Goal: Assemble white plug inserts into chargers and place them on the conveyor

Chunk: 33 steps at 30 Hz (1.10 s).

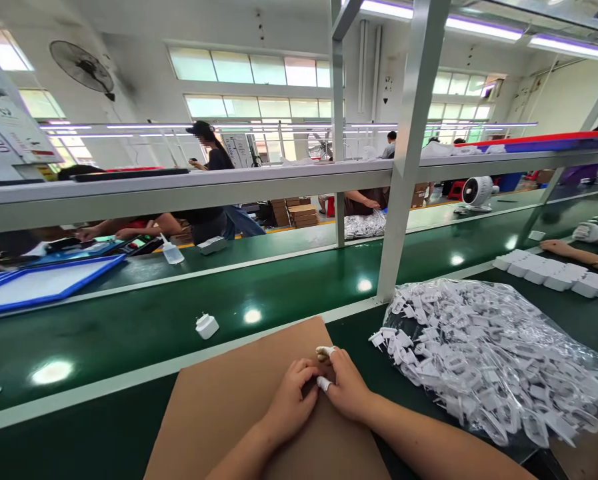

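My left hand [293,400] is over a brown cardboard sheet [219,407], its fingers loosely bent and the thumb apart from them. Close beside it is my right hand [349,387], with white coverings on the thumb and fingertips. The right thumb and fingers are apart, and the fingertips of the two hands almost meet. I see no object in either hand. Right of the cardboard, a clear plastic bag [459,347] spills many small white plastic parts, several of them near my right forearm.
Beyond the cardboard runs a green conveyor belt [299,287] carrying a white plug adapter [207,326]. A metal post [403,167] rises ahead, supporting a shelf. White boxy parts [553,270] lie in rows at right near another person's hands [573,243]. Blue-rimmed trays [53,283] are across the belt.
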Each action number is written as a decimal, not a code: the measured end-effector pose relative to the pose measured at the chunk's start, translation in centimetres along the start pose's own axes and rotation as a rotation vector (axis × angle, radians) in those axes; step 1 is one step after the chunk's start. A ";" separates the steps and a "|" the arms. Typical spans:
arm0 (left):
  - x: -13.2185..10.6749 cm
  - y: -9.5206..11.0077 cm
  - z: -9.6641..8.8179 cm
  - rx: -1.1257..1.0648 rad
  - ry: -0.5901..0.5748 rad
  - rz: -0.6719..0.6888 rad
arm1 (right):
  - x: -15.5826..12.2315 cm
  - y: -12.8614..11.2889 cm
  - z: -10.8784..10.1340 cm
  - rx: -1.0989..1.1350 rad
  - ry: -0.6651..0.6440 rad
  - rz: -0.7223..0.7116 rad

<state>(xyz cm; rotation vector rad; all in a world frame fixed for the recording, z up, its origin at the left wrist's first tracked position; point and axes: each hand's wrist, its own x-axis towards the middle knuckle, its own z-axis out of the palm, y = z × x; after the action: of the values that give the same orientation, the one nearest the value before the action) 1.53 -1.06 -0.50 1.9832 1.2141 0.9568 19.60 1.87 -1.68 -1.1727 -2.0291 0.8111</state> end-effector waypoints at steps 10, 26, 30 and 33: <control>-0.1 0.2 -0.2 0.008 -0.004 -0.005 | 0.0 -0.1 -0.1 -0.037 -0.012 -0.005; -0.2 0.1 -0.1 0.000 0.016 -0.015 | 0.0 -0.5 -0.1 -0.026 -0.022 0.003; -0.2 0.2 -0.2 0.014 0.013 -0.014 | 0.0 -0.5 -0.1 -0.036 -0.025 0.012; -0.3 0.2 -0.3 0.017 0.014 -0.007 | 0.0 -0.4 0.0 -0.050 -0.022 0.011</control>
<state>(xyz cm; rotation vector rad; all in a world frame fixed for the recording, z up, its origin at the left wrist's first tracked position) 1.30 -1.37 -0.30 1.9877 1.2401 0.9612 19.37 1.65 -1.36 -1.2084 -2.0730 0.7857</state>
